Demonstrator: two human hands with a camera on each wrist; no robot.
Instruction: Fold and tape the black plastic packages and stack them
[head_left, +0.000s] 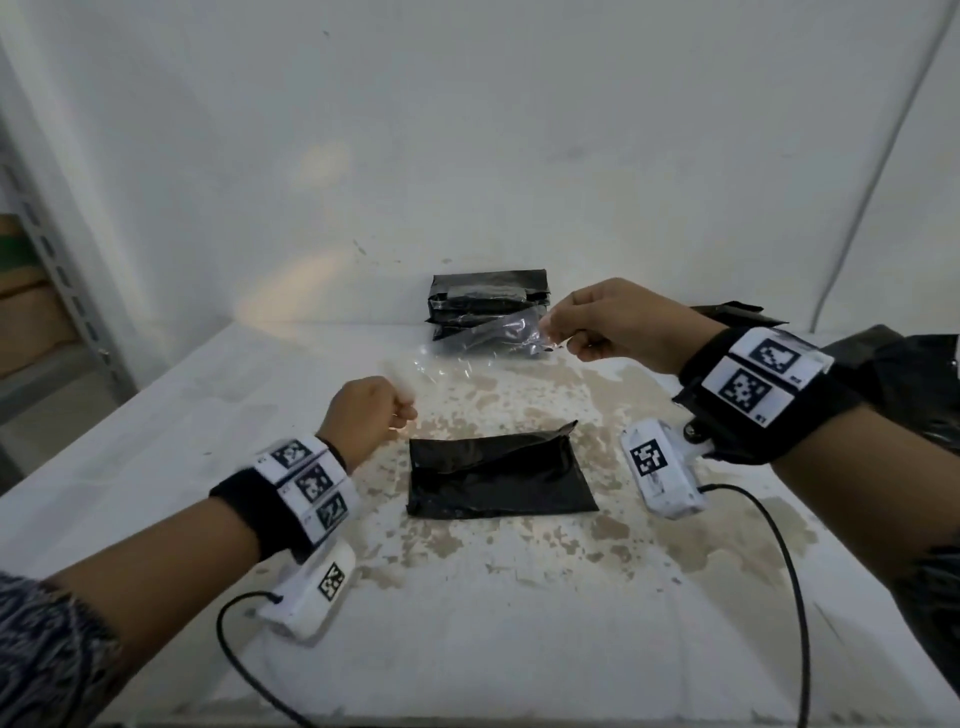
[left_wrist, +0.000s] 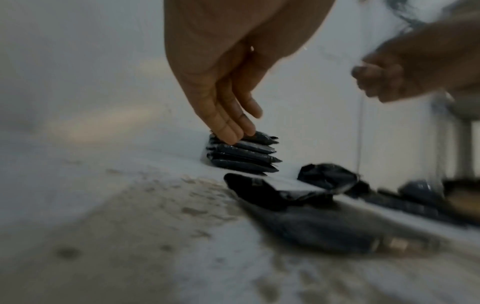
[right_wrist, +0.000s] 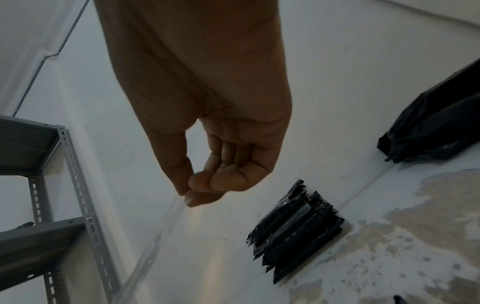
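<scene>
From the head view, a strip of clear tape (head_left: 467, 353) hangs in the air between both hands. The right hand (head_left: 618, 322) pinches one end with its thumb and fingertip, and the left hand (head_left: 363, 410) is curled up near the other end, but what it grips is too blurry to tell. The folded black package (head_left: 498, 478) lies flat on the white table (head_left: 156, 415) below the tape, with one flap sticking up. A stack of taped packages (head_left: 488, 306) sits by the wall. The package looks thin, soft and light, so the flap should be pressed flat before taping. In the left wrist view, the left hand's fingers (left_wrist: 228, 123) look straight. In the right wrist view, the thumb and finger squeeze the tape end, which looks sticky and floppy; hold only its ends.
</scene>
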